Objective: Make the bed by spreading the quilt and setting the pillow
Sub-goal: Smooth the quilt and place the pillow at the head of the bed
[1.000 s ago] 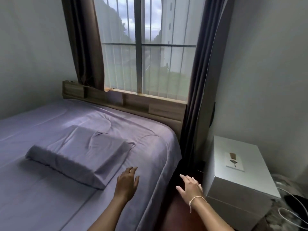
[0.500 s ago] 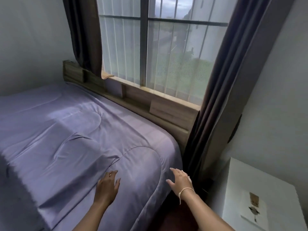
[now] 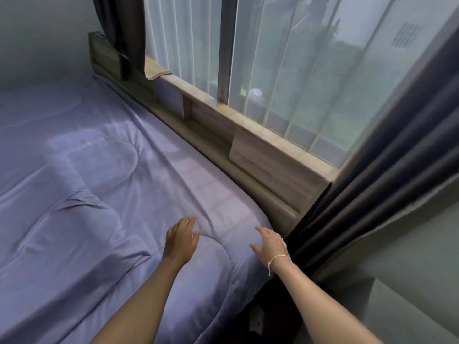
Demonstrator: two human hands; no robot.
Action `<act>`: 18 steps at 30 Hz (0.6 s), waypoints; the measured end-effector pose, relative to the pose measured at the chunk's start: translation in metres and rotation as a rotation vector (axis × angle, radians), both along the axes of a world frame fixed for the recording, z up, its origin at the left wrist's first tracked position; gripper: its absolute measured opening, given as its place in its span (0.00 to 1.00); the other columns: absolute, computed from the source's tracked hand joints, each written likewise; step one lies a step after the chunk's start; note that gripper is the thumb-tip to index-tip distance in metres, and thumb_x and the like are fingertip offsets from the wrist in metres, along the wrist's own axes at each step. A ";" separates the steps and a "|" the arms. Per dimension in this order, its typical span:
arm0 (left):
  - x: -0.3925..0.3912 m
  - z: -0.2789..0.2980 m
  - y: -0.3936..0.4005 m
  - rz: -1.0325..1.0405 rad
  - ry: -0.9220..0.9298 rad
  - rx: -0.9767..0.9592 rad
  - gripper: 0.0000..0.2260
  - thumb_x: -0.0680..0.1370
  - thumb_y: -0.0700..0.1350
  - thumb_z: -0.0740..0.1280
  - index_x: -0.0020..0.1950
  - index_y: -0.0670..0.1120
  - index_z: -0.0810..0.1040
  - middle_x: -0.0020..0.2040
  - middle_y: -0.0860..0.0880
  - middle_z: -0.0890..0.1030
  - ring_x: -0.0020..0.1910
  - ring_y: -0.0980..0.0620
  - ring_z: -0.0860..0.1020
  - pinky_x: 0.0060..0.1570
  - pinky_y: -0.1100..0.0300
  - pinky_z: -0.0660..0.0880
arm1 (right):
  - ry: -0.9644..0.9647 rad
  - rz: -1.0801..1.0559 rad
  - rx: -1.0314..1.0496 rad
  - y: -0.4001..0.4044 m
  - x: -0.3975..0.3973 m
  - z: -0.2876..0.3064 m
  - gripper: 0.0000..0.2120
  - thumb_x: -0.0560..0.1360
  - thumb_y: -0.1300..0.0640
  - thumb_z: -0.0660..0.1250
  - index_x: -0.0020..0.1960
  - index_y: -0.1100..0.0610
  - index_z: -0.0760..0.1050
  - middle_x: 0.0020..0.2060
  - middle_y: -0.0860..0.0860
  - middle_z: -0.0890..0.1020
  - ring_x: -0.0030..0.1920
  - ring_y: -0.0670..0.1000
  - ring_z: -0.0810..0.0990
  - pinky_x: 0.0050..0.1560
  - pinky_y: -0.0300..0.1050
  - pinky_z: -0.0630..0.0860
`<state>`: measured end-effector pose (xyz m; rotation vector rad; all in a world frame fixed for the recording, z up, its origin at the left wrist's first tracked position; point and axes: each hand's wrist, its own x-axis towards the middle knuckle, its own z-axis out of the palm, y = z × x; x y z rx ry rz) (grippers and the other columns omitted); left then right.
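1. Both hands were down at the head corner of the bed, next to the wooden headboard (image 3: 260, 155) under the window (image 3: 285, 70).
2. Left hand (image 3: 182, 240) lay flat on the purple quilt (image 3: 99, 194), fingers loosely spread, gripping nothing.
3. Right hand (image 3: 270, 244) was spread too, fingers straight, touching the quilt's rounded corner just beside the dark curtain (image 3: 372, 207).
4. The quilt covered the bed but had creases left of the hands. No pillow in view.
5. Looked like the smoothing step to me. Next move probably calls for a flat sweep outward over that corner, then finding the pillow.
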<state>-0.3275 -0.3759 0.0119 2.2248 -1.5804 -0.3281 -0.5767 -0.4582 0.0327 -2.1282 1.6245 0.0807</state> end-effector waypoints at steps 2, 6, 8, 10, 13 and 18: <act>-0.008 0.000 -0.025 0.058 0.017 0.053 0.18 0.78 0.45 0.65 0.67 0.42 0.73 0.65 0.41 0.74 0.59 0.38 0.76 0.59 0.46 0.70 | -0.011 0.049 0.017 -0.030 0.004 -0.007 0.29 0.77 0.45 0.63 0.74 0.50 0.60 0.71 0.49 0.68 0.71 0.52 0.65 0.72 0.52 0.62; -0.025 -0.007 -0.059 0.153 0.052 0.134 0.20 0.80 0.47 0.61 0.71 0.43 0.68 0.70 0.42 0.69 0.64 0.41 0.72 0.64 0.47 0.67 | 0.008 0.138 0.112 -0.079 0.005 -0.026 0.29 0.77 0.44 0.62 0.74 0.50 0.59 0.71 0.49 0.67 0.71 0.52 0.65 0.70 0.51 0.64; -0.031 -0.013 -0.070 0.196 0.070 0.180 0.21 0.81 0.48 0.59 0.73 0.44 0.66 0.72 0.43 0.66 0.67 0.42 0.70 0.66 0.49 0.64 | 0.010 0.148 0.157 -0.100 0.004 -0.036 0.30 0.77 0.44 0.62 0.75 0.49 0.58 0.72 0.48 0.65 0.72 0.52 0.64 0.70 0.51 0.65; -0.038 -0.020 -0.081 0.263 0.107 0.200 0.21 0.81 0.47 0.59 0.73 0.44 0.65 0.73 0.43 0.65 0.69 0.42 0.68 0.68 0.49 0.63 | 0.013 0.139 0.206 -0.122 0.002 -0.050 0.30 0.77 0.44 0.62 0.75 0.50 0.56 0.74 0.48 0.62 0.72 0.52 0.63 0.70 0.51 0.65; -0.048 -0.025 -0.092 0.339 0.125 0.216 0.21 0.81 0.48 0.58 0.74 0.45 0.64 0.74 0.44 0.63 0.70 0.43 0.66 0.69 0.49 0.61 | 0.039 0.134 0.270 -0.145 0.004 -0.071 0.33 0.77 0.44 0.62 0.76 0.49 0.51 0.77 0.51 0.54 0.74 0.55 0.59 0.70 0.53 0.64; -0.063 -0.037 -0.098 0.419 0.129 0.289 0.22 0.81 0.51 0.57 0.75 0.46 0.62 0.75 0.44 0.61 0.71 0.43 0.64 0.69 0.50 0.60 | 0.109 0.071 0.414 -0.170 0.017 -0.104 0.47 0.72 0.37 0.65 0.77 0.47 0.38 0.77 0.56 0.45 0.75 0.61 0.56 0.69 0.59 0.64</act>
